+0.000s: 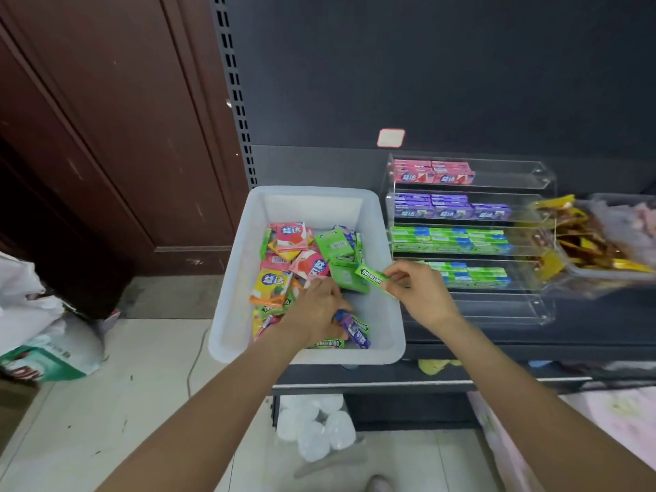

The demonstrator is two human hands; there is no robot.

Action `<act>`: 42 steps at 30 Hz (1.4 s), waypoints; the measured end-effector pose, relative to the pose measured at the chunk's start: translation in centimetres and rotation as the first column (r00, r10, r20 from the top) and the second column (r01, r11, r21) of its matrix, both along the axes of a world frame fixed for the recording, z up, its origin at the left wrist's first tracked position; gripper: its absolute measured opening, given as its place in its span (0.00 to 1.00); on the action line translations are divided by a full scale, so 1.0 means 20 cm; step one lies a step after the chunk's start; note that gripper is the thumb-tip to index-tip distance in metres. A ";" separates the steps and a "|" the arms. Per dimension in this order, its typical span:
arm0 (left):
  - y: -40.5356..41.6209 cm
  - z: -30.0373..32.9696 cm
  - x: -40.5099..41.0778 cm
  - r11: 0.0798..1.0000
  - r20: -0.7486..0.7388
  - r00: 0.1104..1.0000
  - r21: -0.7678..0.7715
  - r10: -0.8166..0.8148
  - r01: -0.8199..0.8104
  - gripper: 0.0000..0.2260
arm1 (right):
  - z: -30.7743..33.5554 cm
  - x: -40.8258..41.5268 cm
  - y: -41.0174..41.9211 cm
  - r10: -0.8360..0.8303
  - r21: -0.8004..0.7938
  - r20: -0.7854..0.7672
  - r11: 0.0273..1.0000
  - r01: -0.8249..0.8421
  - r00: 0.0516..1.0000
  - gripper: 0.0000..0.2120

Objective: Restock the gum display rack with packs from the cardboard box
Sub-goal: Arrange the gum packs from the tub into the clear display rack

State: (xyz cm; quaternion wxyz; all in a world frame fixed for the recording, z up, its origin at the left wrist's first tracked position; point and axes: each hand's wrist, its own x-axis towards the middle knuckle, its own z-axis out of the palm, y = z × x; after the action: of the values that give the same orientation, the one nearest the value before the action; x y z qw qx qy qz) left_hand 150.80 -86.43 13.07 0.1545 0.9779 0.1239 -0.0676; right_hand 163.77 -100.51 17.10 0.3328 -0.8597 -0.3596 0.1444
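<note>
Right hand pinches green gum pack at bin's 3 o'clock rim. Left hand, fingers curled among loose packs; whether it holds any, cannot tell. Rack at 2 o'clock.

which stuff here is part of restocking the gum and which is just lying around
Job: white bin of loose gum packs, green pack pinched in right hand, left hand, clear rack.
Lying about: gold wrappers, white bags, plastic cups.
</note>
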 end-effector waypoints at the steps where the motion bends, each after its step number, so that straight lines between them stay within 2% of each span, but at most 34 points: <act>1: 0.00 -0.01 0.01 0.999 -0.015 1.000 0.028 -0.017 0.017 0.21 | 0.00 0.00 -0.01 0.000 -0.005 -0.004 1.000 0.000 1.000 0.05; 4: 0.00 -0.03 0.03 0.999 -0.005 0.999 0.010 -0.035 0.035 0.17 | -0.01 0.01 -0.02 -0.006 0.008 -0.015 1.000 0.006 1.000 0.05; 7: 0.02 -0.05 0.03 0.971 0.126 0.988 -0.230 0.090 -0.059 0.11 | -0.01 0.03 -0.03 -0.045 0.034 -0.026 0.998 0.046 0.999 0.05; 9: 0.03 -0.01 0.03 0.869 0.171 0.950 -0.469 0.261 -0.155 0.08 | 0.00 0.05 -0.04 -0.090 0.062 -0.058 0.994 0.093 0.994 0.05; 11: 0.04 0.05 0.03 0.719 0.176 0.896 -0.667 0.408 -0.196 0.06 | 0.01 0.06 -0.05 -0.111 0.092 -0.093 0.989 0.120 0.989 0.04; 15: 0.02 0.20 0.11 0.490 0.244 0.774 -0.866 0.584 -0.097 0.07 | 0.06 0.12 -0.10 -0.125 0.158 -0.109 0.977 0.141 0.986 0.03; 17: -0.02 0.28 0.19 0.342 0.209 0.728 -0.939 0.653 -0.036 0.08 | 0.09 0.18 -0.13 -0.131 0.191 -0.126 0.969 0.154 0.983 0.03; 19: -0.08 0.36 0.29 0.238 0.163 0.684 -0.971 0.711 -0.017 0.08 | 0.12 0.27 -0.17 -0.137 0.242 -0.193 0.953 0.182 0.972 0.04; 21: -0.15 0.41 0.41 0.197 0.143 0.658 -0.980 0.739 -0.009 0.05 | 0.16 0.37 -0.22 -0.133 0.269 -0.234 0.943 0.195 0.963 0.07; 25: -0.33 0.47 0.68 0.296 0.189 0.672 -0.954 0.716 -0.046 0.03 | 0.23 0.60 -0.34 -0.072 0.291 -0.263 0.945 0.151 0.962 0.05; 29: -0.52 0.49 0.95 0.333 0.189 0.634 -0.936 0.750 -0.116 0.04 | 0.28 0.83 -0.46 -0.004 0.332 -0.270 0.938 0.097 0.963 0.06; 31: -0.58 0.49 1.06 0.266 0.136 0.605 -0.955 0.785 -0.131 0.03 | 0.30 0.94 -0.52 0.014 0.328 -0.254 0.942 0.073 0.967 0.07; 33: -0.63 0.48 1.14 0.158 0.053 0.581 -0.979 0.812 -0.131 0.03 | 0.31 1.03 -0.58 0.031 0.318 -0.248 0.947 0.051 0.968 0.07; 35: -0.66 0.47 1.18 0.090 -0.018 0.591 -0.984 0.807 -0.153 0.03 | 0.29 1.11 -0.62 0.035 0.290 -0.251 0.956 0.041 0.967 0.08; 38: -0.67 0.46 1.21 0.009 -0.100 0.611 -0.985 0.786 -0.173 0.10 | 0.24 1.19 -0.66 0.034 0.253 -0.244 0.967 0.030 0.969 0.11; 40: -0.66 0.45 1.21 -0.007 -0.116 0.601 -0.983 0.790 -0.181 0.13 | 0.19 1.21 -0.68 0.032 0.222 -0.219 0.975 0.018 0.975 0.12; 42: -0.67 0.43 1.21 0.010 -0.098 0.590 -0.984 0.801 -0.178 0.10 | 0.13 1.22 -0.70 0.035 0.178 -0.162 0.984 -0.006 0.986 0.12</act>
State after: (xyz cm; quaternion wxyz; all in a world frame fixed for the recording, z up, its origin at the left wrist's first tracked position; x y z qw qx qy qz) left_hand 174.97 -99.82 21.61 0.7443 0.5261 0.3633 0.1930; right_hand 188.12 -114.51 19.70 0.4346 -0.8082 -0.3513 0.1857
